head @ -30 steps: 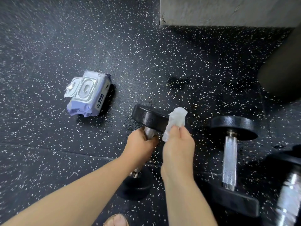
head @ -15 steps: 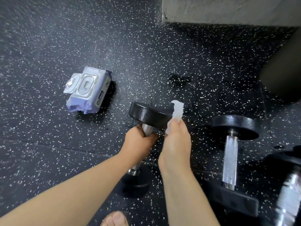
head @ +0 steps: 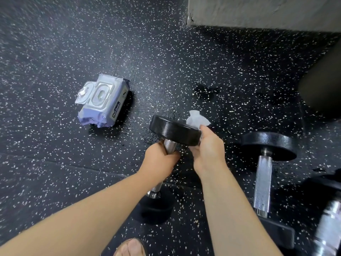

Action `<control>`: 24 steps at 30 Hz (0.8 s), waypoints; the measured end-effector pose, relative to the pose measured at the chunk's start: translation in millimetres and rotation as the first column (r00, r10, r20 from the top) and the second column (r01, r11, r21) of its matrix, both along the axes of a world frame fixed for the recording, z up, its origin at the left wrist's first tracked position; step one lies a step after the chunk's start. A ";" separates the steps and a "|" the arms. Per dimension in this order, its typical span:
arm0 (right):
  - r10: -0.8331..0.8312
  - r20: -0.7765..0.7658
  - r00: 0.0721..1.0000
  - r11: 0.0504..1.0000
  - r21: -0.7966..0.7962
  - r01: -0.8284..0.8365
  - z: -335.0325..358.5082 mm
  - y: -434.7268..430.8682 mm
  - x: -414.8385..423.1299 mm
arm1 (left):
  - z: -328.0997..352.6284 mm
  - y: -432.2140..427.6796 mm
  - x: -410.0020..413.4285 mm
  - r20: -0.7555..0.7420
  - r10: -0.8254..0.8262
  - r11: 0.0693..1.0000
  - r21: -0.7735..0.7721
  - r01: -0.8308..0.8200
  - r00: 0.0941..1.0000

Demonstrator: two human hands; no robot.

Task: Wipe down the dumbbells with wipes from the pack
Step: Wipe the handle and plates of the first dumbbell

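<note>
— On the black rubber floor flecked with white, where is the dumbbell you are working on?

— Near the middle of my view. I have the black round-headed dumbbell with a knurled steel handle tilted, with its near head on the floor and its far head lifted. My left hand is wrapped round the handle just under the lifted head, fingers clamped on the steel.

— And the other hand?

— My right hand is at the right edge of that lifted head. Its fingers are curled on a crumpled white wipe, pressing it against the rim. A corner of the wipe sticks up past the head.

— The pack?

— The soft lavender pack of wipes lies on the floor to the left, apart from the dumbbell, with its flip lid open.

— Anything else?

— A second black dumbbell with a steel handle lies to the right, untouched. A third dumbbell shows partly at the right edge. A grey concrete block sits at the top, a dark rounded shape I cannot identify is on the far right, and a toe in a sandal is at the bottom.
</note>
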State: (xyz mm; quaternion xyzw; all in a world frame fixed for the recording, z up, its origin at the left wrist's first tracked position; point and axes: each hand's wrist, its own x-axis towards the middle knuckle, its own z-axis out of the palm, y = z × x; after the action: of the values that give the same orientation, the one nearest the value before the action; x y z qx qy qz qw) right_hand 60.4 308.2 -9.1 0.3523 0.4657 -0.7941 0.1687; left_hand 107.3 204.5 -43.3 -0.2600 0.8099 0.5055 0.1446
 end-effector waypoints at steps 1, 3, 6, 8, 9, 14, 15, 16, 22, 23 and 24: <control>0.029 -0.086 0.996 0.998 0.058 -0.024 2.3 0.5 6.4 | 0.3 -0.3 -0.8 -0.003 -0.016 1.000 -0.018 0.016 1.000; 0.159 -0.210 0.965 0.968 0.226 -0.110 12.9 1.4 22.7 | 0.6 -1.6 -0.6 -0.016 -0.032 0.998 -0.046 0.032 0.999; 0.412 -0.237 0.880 0.788 0.577 -0.214 23.3 15.6 34.0 | 2.5 -4.0 2.4 -0.023 -0.071 0.996 -0.051 0.070 0.997; 0.560 -0.189 0.807 0.592 0.772 -0.230 27.9 29.5 27.4 | 4.7 -3.3 3.7 -0.024 -0.085 0.996 -0.029 0.085 0.996; 0.605 -0.166 0.779 0.518 0.824 -0.227 29.3 34.4 22.5 | 5.1 -2.3 3.8 -0.020 -0.089 0.996 -0.031 0.088 0.996; 0.711 -0.209 0.671 0.570 0.729 -0.378 41.7 40.8 7.9 | -0.2 1.7 2.4 -0.016 -0.143 0.989 -0.035 0.143 0.990; 0.704 -0.250 0.664 0.631 0.650 -0.423 45.6 42.0 9.5 | -1.5 2.0 2.0 -0.016 -0.153 0.988 -0.017 0.152 0.988; 0.699 -0.301 0.648 0.670 0.592 -0.448 49.9 43.7 12.5 | -2.4 2.0 1.7 -0.014 -0.159 0.987 -0.004 0.159 0.987; 0.797 -0.409 0.444 0.600 0.620 -0.505 49.8 39.1 12.9 | -3.2 1.6 3.5 -0.016 -0.169 0.985 0.029 0.169 0.985; 0.820 -0.384 0.425 0.568 0.645 -0.511 47.9 37.1 6.8 | -2.7 1.3 3.7 -0.020 -0.169 0.985 0.030 0.169 0.985; 0.839 -0.361 0.407 0.538 0.662 -0.522 46.7 34.5 0.0 | -1.9 1.0 3.8 -0.025 -0.170 0.985 0.031 0.171 0.985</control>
State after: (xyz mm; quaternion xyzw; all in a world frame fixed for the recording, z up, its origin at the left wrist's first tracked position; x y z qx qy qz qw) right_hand 60.5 342.7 37.6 -0.1470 0.7653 -0.5832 0.2295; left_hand 111.1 205.5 -45.1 -0.1817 0.8223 0.5074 0.1824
